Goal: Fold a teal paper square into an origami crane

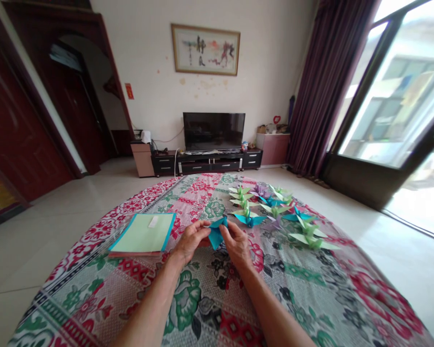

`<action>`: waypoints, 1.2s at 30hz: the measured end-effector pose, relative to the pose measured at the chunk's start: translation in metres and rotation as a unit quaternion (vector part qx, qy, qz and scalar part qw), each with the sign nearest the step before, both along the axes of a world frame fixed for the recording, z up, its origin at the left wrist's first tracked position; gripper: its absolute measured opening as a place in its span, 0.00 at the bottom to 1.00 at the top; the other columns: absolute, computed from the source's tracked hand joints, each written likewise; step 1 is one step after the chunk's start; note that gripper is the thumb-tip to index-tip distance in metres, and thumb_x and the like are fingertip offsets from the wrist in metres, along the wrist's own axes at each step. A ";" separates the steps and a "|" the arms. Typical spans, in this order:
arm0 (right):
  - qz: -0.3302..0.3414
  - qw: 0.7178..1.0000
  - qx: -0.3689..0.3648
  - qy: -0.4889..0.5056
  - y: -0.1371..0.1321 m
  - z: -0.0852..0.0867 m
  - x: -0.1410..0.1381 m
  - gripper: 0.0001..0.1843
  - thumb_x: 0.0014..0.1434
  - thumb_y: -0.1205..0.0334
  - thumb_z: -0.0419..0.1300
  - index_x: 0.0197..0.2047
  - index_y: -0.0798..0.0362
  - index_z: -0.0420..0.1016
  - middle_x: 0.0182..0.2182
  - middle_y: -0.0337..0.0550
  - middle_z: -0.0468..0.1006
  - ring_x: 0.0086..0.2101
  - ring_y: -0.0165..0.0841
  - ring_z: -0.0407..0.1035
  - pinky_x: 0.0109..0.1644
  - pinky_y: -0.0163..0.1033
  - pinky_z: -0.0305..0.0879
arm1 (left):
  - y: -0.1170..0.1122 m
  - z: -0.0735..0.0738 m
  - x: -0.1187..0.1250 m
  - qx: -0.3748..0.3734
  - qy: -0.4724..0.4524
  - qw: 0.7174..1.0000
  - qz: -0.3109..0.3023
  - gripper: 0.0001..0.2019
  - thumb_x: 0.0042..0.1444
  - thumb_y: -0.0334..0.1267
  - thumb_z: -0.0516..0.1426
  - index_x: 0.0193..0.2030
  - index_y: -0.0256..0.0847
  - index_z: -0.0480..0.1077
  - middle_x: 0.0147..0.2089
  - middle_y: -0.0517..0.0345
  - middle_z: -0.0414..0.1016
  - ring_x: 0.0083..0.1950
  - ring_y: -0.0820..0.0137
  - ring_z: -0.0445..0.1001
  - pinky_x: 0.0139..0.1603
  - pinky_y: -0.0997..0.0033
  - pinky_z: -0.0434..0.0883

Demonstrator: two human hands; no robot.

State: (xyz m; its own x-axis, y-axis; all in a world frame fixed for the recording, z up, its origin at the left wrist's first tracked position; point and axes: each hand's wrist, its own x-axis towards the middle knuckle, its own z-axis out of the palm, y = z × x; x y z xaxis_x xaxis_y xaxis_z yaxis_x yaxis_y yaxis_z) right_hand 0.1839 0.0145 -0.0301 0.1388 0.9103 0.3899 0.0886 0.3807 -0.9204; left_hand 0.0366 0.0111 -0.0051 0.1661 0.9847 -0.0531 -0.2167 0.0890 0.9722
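Note:
Between my two hands, above the table, is a blue paper crane (216,236), partly covered by my fingers. My left hand (193,239) pinches its left side between thumb and fingers. On the other side, my right hand (237,242) grips it near the upper right. Just beyond my right hand, several folded paper cranes stand in rows, among them a blue crane (250,220), a light green crane (313,237) and a purple crane (275,222). To the left of my left hand lies a stack of coloured paper (141,233), light green on top with blue showing beneath.
A small white piece (153,221) rests on the paper stack. A patterned cloth (188,308) covers the round table. Past the table's far edge stand a low TV cabinet (210,164) and a television (214,130). A glass door (390,106) is at the right.

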 end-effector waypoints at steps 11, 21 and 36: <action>0.033 0.994 -0.094 0.051 0.001 0.001 -0.002 0.17 0.43 0.54 0.62 0.35 0.56 0.75 0.22 0.35 0.71 0.21 0.26 0.59 0.24 0.31 0.58 | -0.001 0.002 -0.002 0.018 0.054 0.998 -0.030 0.17 0.46 0.42 0.59 0.42 0.36 0.70 0.27 0.59 0.73 0.27 0.74 0.70 0.29 0.75 0.67; 0.087 0.963 -0.177 0.185 -0.004 0.011 -0.001 0.29 0.37 0.53 0.67 0.43 0.55 0.72 0.24 0.35 0.73 0.22 0.26 0.61 0.27 0.33 0.60 | 0.000 -0.002 0.000 0.029 0.099 0.995 -0.005 0.16 0.45 0.43 0.60 0.40 0.38 0.73 0.28 0.60 0.73 0.28 0.74 0.70 0.29 0.76 0.66; 0.178 0.955 -0.166 0.168 0.001 -0.004 0.004 0.34 0.43 0.56 0.66 0.54 0.52 0.65 0.29 0.38 0.74 0.26 0.29 0.66 0.32 0.35 0.62 | -0.001 -0.003 -0.002 0.000 0.073 0.997 -0.028 0.15 0.44 0.41 0.61 0.39 0.36 0.76 0.25 0.58 0.75 0.26 0.74 0.70 0.29 0.76 0.66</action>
State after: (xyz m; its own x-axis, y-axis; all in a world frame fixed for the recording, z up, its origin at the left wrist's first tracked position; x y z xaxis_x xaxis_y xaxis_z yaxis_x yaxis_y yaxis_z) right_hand 0.1877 0.0152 -0.0343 -0.1360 0.9890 0.0586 -0.3129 0.0132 -0.9497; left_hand 0.0346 0.0105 -0.0084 0.2104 0.9743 -0.0808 -0.0674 0.0969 0.9930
